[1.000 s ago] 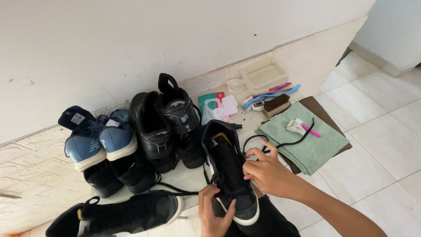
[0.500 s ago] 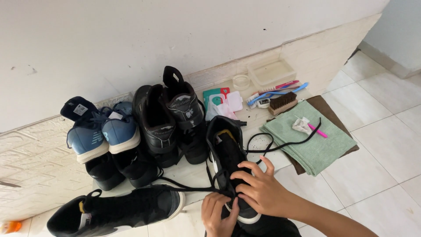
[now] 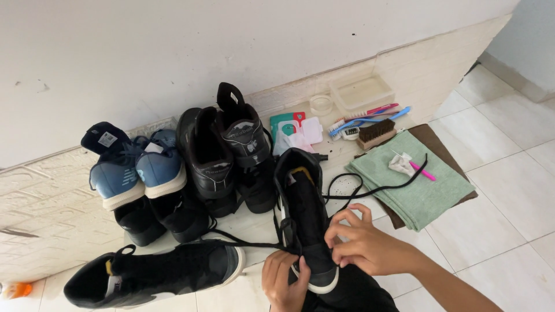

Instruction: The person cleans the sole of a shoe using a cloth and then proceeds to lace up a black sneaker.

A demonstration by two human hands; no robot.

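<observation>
Centrally, black high-top shoe (image 3: 305,214), white sole, black lace (image 3: 370,188) trailing loose.

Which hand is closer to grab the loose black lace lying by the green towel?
Probably the right hand: it sits beside the black shoelace trailing toward the green towel. The left hand grips the toe of the black high-top shoe.

Two bare hands, left hand (image 3: 284,281) and right hand (image 3: 359,242), sleeveless forearms, dark trousers (image 3: 352,292).
</observation>
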